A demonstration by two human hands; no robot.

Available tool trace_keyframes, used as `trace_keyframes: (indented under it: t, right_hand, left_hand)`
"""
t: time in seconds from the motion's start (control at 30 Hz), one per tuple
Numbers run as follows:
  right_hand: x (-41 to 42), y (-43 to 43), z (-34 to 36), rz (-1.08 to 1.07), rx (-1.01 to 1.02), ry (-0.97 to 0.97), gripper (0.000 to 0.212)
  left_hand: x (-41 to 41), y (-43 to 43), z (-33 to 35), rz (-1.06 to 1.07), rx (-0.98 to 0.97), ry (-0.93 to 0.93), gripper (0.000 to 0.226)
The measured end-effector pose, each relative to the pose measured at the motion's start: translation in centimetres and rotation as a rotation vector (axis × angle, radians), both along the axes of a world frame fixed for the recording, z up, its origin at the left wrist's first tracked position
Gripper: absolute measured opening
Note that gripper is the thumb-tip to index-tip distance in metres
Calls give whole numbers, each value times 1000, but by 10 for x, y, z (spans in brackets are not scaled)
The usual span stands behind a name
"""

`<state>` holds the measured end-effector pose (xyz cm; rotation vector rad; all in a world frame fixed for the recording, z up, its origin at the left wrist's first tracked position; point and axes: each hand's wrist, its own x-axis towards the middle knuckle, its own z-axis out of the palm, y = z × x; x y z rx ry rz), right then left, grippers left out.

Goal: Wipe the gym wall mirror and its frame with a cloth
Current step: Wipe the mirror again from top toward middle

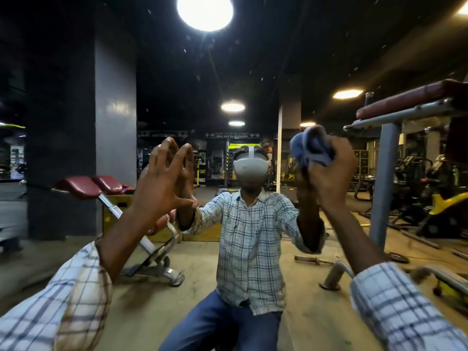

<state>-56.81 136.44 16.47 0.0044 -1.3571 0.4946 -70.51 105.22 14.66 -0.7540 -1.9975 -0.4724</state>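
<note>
My 2 hands raised to the large glass wall mirror (177, 84).
My right hand (331, 171) clenches a crumpled blue cloth (311, 148) against the glass, level with my reflected head. My left hand (162, 183) is released, fingers spread, fingertips (187, 148) touching the mirror.

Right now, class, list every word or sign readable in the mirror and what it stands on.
"THAT": black poster beside the left hand; its other lines are partly hidden.
"WEIGHTS AFTER USE": dark overhead banner, small, so uncertain.
Everything else is too blurred to read.
</note>
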Motion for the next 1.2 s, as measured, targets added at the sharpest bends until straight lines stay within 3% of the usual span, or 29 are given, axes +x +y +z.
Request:
trace_keyframes:
  t: [0.03,0.1,0.17,0.23,0.3,0.4,0.47,0.5,0.53,0.63,0.7,0.8,0.9,0.97,1.0,1.13,1.2]
  right_hand:
    - [-9,-12,-13,33,8,-7,29]
    - [-33,-41,-51,93,353,-182,27]
    - [-41,-52,-73,44,754,-430,40]
    - [-34,-32,-51,-37,900,-483,51]
    - [-15,-12,-12,-29,759,-427,53]
    - [14,24,47,-51,292,-103,38]
    - [7,25,54,-32,-45,58,34]
    - [-5,12,45,-7,-96,64,35]
    - [-20,-7,29,19,-22,10,37]
    - [-51,-50,-28,10,588,-300,44]
    - [-50,-43,-20,-34,854,-410,51]
    - [-32,-18,49,-65,726,-298,47]
    - [-11,-3,113,-15,249,-23,35]
    - [-24,-15,115,24,82,48,33]
    - [-36,-29,104,49,135,33,33]
    - [-77,-77,48,-3,731,-255,42]
    - [-77,-77,67,-26,826,-325,44]
  left_hand:
    - [0,1,0,-10,8,-5,140]
    - [1,2,0,-21,15,-12,139]
    - [2,2,1,-17,18,-14,139]
    - [3,2,1,-16,13,-20,139]
    - [3,2,2,-7,15,-21,140]
    - [2,4,1,5,24,-23,140]
    - [2,4,2,4,23,-27,140]
    - [2,4,2,4,23,-24,140]
    - [2,4,2,2,23,-24,140]
    - [2,4,2,-9,24,-24,140]
    - [2,4,2,-7,22,-32,140]
    - [0,4,4,-14,21,-37,140]
    - [-1,4,4,-22,25,-28,139]
    - [-1,4,3,-13,25,-27,139]
    - [-2,4,3,-15,24,-21,139]
    - [-3,-1,1,-28,6,8,139]
    - [-4,-4,-1,-11,-3,17,138]
